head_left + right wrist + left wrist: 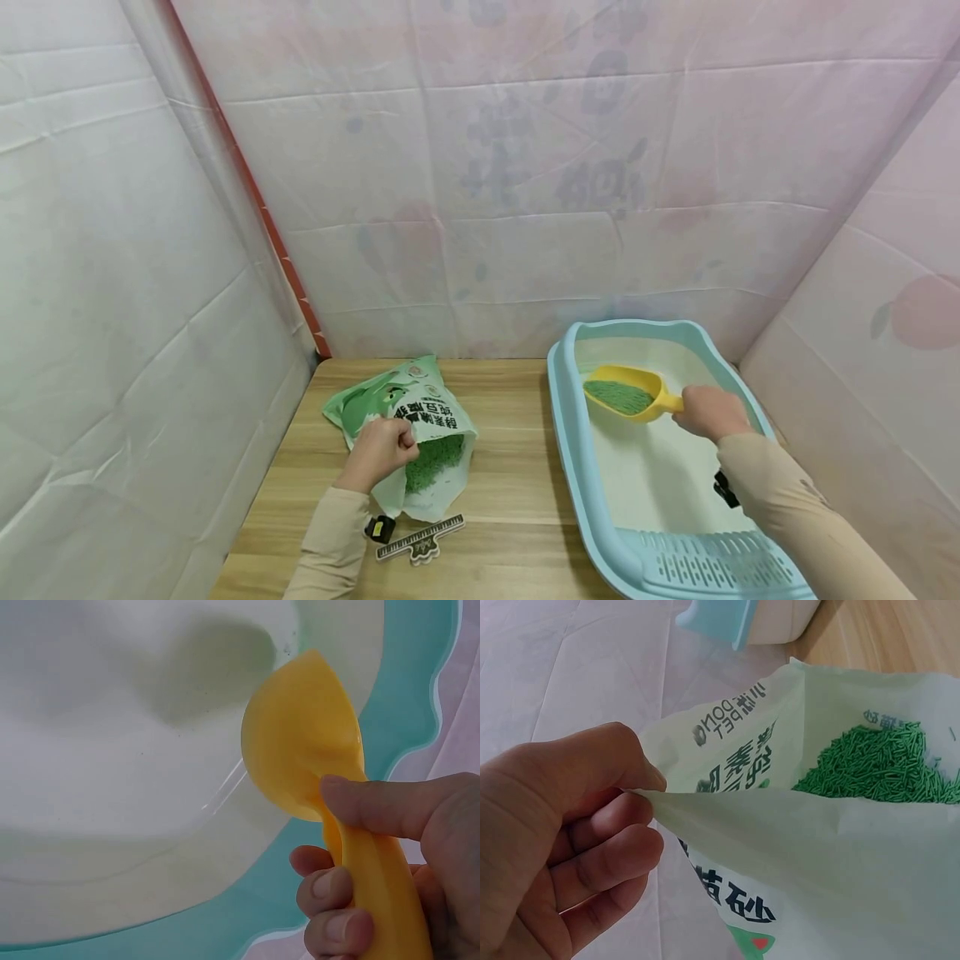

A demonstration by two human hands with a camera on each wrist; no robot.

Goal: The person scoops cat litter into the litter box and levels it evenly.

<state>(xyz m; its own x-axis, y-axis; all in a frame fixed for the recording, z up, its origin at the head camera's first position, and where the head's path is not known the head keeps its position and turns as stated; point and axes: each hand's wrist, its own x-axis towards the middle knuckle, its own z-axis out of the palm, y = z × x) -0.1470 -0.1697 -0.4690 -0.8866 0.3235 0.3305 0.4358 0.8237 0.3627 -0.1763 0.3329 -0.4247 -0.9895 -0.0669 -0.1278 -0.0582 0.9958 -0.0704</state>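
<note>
My right hand (712, 412) grips the handle of a yellow scoop (300, 735), its thumb laid along the top near the bowl. In the head view the scoop holds green pellets (618, 397) and hangs over the blue-rimmed litter box (572, 450). My left hand (577, 832) pinches the edge of the open mouth of a green and white bag (832, 862). Inside that bag lie more green litter pellets (877, 765). Loose grains dot the white floor of the box in the right wrist view.
A ruler-like clip (422, 540) lies on the wooden table (517, 467) just below the bag. The box has a slotted step (712, 560) at its near end. White fabric walls (510, 167) enclose the table at the back and both sides.
</note>
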